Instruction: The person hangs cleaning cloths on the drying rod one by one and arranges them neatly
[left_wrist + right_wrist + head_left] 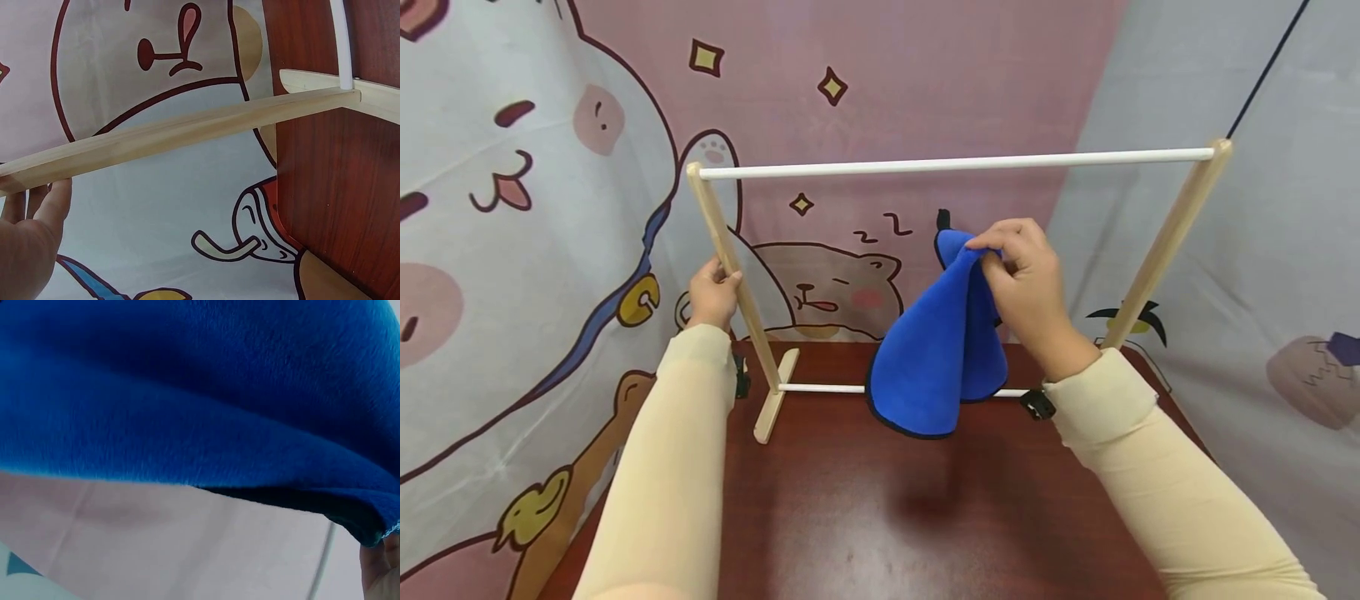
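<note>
My right hand (pixel 1026 279) pinches a blue cloth (pixel 925 358) with black edging near its top. The cloth hangs in folds below the fingertips, and a small black tab (pixel 943 219) sticks up at its upper left. In the right wrist view the blue fabric (pixel 187 412) fills most of the picture. My left hand (pixel 713 293) grips the left wooden post (pixel 748 312) of a drying rack, thumb in front. The left wrist view shows the fingers (pixel 56 203) against this post. Above the cloth runs the rack's white top bar (pixel 880 167).
The rack stands on a reddish-brown table (pixel 850 500). Its right post (pixel 1165 242) leans outward in view, and a white lower bar (pixel 820 388) passes behind the cloth. A wooden foot (pixel 767 421) supports the left side. A cartoon-printed curtain (pixel 970 75) surrounds the table.
</note>
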`<state>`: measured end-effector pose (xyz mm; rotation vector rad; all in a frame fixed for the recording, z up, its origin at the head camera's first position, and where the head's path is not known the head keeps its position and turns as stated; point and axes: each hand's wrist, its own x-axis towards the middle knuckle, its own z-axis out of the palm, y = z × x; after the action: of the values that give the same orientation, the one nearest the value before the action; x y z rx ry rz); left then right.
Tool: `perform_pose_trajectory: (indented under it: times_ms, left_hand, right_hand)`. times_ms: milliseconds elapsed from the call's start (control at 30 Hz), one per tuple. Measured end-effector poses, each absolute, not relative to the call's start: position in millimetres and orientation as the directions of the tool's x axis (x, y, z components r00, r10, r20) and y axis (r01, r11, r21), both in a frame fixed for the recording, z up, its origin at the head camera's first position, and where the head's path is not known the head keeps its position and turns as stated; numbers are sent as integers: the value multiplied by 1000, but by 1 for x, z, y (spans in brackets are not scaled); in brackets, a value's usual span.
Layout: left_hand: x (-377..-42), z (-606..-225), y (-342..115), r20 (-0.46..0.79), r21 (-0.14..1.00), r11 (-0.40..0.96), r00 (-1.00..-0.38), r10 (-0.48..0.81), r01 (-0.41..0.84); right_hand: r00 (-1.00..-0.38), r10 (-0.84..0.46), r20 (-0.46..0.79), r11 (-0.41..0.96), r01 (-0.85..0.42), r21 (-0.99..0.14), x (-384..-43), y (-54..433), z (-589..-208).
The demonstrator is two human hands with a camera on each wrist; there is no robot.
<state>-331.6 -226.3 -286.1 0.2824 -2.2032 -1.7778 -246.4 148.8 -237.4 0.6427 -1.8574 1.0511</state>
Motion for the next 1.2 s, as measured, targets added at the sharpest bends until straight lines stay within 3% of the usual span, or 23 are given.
perform_pose_trajectory:
  times_ms: [500,1200]
  left_hand:
    - [-330,-286,-225,111,969,247,-932,-346,24]
    - [-324,-282,-220,90,973,229,-932,-352,7]
  right_hand:
    - [-377,-110,920,540,-800,-263,-233,149,-194]
    - [-342,-35,939,525,-806,-274,-221,154,-160]
